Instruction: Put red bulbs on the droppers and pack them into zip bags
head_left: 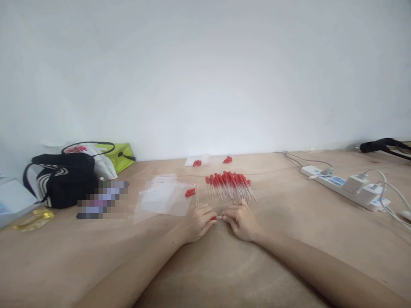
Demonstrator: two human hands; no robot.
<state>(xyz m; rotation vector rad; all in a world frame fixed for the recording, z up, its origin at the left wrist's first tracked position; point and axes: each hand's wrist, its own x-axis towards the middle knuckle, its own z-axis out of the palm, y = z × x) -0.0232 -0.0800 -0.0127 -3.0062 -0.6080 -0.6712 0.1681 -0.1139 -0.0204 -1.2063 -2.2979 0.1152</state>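
Between my two hands lies a dropper (219, 217) with a red rubber bulb and a clear glass tube. My left hand (199, 221) pinches its red bulb end, and the fingers of my right hand (241, 220) are closed on the clear tube. Just beyond my hands is a pile of droppers (231, 182) with red bulbs pointing away from me. Two loose red bulbs (190, 192) rest on the clear zip bags (160, 201) to the left, beside a couple of clear tubes (197, 194).
By the wall are small bags with red bulbs (197, 163) and more red bulbs (227, 159). A white power strip (340, 186) with plugs and cables stands right. At left are a black bag (67, 179), a lime-green bag (123, 156) and a yellow wrapper (35, 219).
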